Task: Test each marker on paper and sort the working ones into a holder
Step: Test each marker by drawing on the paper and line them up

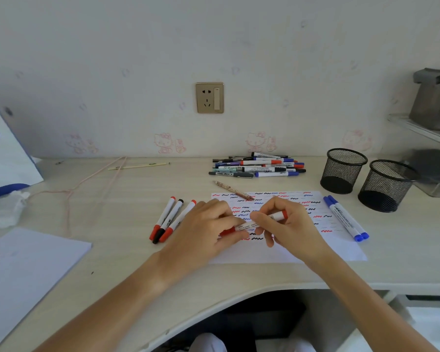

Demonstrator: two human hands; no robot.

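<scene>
Left hand (208, 224) and right hand (290, 222) both pinch 1 red marker (254, 223) above the paper (341, 247).

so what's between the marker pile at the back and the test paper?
Head view: one patterned pencil lies on the desk between the marker pile and the test paper, its near tip just overlapping the paper's top edge. Otherwise bare desk.

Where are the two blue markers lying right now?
The two blue markers lie side by side at the test paper's right edge, in front of the mesh holders.
</scene>
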